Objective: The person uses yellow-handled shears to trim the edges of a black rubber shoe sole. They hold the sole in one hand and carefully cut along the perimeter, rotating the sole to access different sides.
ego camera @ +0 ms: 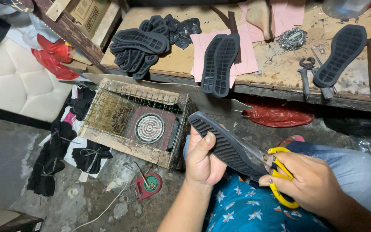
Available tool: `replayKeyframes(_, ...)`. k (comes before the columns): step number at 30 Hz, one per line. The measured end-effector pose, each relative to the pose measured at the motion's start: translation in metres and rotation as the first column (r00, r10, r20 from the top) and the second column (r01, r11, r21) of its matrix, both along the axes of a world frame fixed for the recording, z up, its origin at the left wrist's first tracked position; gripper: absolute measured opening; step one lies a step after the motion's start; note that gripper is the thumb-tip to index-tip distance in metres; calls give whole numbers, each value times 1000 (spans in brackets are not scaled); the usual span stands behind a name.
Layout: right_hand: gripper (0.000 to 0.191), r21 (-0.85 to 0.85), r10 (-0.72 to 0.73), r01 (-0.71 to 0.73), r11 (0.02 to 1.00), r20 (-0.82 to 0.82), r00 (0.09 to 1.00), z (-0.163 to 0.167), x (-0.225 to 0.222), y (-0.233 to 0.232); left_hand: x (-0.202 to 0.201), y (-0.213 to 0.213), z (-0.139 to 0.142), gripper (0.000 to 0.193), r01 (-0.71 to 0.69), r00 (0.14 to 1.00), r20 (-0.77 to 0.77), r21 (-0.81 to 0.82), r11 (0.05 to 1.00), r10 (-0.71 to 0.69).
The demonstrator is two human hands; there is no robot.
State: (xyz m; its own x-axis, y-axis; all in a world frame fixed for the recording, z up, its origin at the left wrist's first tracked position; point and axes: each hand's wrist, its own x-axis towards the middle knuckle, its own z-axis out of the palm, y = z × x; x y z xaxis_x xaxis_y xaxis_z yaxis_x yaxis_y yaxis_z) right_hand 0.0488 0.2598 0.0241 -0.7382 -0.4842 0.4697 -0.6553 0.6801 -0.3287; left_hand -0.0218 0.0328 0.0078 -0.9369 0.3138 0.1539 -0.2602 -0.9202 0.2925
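My left hand [203,160] is clamped on the black rubber sole [226,144], thumb pressed across the ribbed tread, fingers wrapped behind it where I can't see them. The sole's long axis runs from its rounded tip at about ten o'clock of that hand down to about four o'clock, where it meets my right hand [312,182]. That hand is closed through the yellow loops of the scissors [275,169], and the blades point up toward ten o'clock, lying along the sole's edge; whether they are biting the rubber or just laid against it I cannot tell. So the sole sits between my two hands, over my lap, its lower end right at the scissors' pivot. Out at eleven o'clock stands the wire-caged heater [150,127] on the floor, and at twelve o'clock the workbench [280,77] with more soles [139,45].
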Motion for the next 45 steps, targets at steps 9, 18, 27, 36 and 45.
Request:
replayKeyframes(9,55,-190,-167,243,951,346,923,7,0,-8,4,8,-3,35,39,999,0,1,999,-39)
replayKeyframes(18,55,-246,-123,270,931,485,866,15,-1,-12,4,7,-4,37,68,998,-14,-4,998,-68)
replayKeyframes(27,49,-118,-67,97,988,232,970,-7,3,-1,5,6,-5,36,70,997,-20,-20,997,-71)
replayKeyframes(36,30,-68,28,-26,997,21,999,-1,3,-2,4,5,-9,35,76,997,-22,-11,997,-76)
replayKeyframes(45,61,-159,-209,314,936,467,859,-7,7,-3,6,5,-8,40,72,997,-38,-55,996,-74)
